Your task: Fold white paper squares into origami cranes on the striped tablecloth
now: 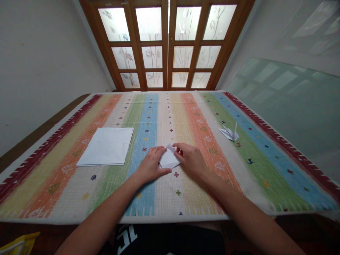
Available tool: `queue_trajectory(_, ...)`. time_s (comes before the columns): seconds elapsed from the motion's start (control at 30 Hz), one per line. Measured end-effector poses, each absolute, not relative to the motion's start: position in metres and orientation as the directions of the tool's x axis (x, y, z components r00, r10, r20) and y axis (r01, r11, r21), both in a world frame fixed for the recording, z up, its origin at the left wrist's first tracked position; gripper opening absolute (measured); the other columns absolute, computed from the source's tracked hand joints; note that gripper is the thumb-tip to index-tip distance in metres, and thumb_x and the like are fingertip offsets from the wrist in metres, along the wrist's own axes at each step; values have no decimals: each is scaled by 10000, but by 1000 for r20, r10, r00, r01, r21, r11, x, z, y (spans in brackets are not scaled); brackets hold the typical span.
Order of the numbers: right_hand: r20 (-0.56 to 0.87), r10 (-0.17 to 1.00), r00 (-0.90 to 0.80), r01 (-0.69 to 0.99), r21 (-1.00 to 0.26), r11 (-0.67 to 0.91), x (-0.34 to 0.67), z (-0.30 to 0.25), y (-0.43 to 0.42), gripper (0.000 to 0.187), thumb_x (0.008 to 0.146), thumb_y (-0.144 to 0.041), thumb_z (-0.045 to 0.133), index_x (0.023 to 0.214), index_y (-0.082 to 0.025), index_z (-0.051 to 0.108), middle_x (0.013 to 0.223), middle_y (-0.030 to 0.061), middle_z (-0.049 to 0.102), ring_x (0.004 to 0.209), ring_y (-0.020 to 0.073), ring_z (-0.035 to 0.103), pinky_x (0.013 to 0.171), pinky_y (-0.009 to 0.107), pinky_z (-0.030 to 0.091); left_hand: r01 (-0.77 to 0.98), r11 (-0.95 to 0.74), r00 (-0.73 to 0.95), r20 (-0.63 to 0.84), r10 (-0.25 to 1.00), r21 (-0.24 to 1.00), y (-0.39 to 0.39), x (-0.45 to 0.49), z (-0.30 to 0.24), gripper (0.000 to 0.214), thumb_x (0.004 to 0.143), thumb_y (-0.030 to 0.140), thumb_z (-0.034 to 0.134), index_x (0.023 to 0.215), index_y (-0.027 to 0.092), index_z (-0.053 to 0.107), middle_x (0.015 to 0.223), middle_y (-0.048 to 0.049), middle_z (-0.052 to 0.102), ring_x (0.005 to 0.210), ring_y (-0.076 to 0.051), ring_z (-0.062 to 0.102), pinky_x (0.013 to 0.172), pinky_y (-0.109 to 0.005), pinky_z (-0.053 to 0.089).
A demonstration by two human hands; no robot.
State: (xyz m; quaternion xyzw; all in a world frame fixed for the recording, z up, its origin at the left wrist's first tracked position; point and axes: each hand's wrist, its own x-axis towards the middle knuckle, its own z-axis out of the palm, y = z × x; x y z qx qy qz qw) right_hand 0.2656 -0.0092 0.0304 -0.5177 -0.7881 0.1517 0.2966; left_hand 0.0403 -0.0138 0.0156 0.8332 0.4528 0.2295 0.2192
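A small folded sheet of white paper (169, 159) lies on the striped tablecloth, between my two hands near the middle of the table. My left hand (152, 164) rests over its left side, fingers along the upper left edge and thumb at the lower edge. At the upper right, my right hand (191, 158) pinches the paper's top corner between thumb and curled fingers. Part of the paper is covered by both hands. A stack of square white paper (106, 146) lies to the left. Off to the right stands a folded white paper crane (230, 133).
The table wears a cloth (164, 117) with coloured stripes and small motifs. A wooden door with glass panes (168, 46) stands beyond the far edge. A pale glass panel (287, 102) leans on the right wall. Something yellow (21, 244) shows at the lower left, below the table.
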Motion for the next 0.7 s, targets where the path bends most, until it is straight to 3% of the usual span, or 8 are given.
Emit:
queue_trajectory(0.13,316,888,-333,777,-441,449,265,32,-12,221,1023,-160,624,1195,-228,747,1080,81,795,807,191,706,709,290,465,660,-500,486,189,853,560,-14,41,15,759,760,375,903,1429,231,574,1470,-151,605,1354,-382,553,1178,-607,453)
queue_trajectory(0.37,312,897,-313,758,-487,434,263,34,-11,208,1022,-150,616,1183,-189,741,1034,100,768,809,199,697,741,300,482,655,-502,498,177,849,564,-16,41,18,816,772,502,898,1460,216,564,1510,-174,567,1373,-385,541,1193,-595,440)
queue_trajectory(0.7,220,954,-202,566,-769,297,265,31,-4,159,931,-188,659,1065,-211,741,720,0,696,627,157,653,627,265,471,678,-501,497,167,852,537,-17,44,19,873,769,502,889,1495,186,521,1485,-192,580,1345,-403,548,1184,-610,447)
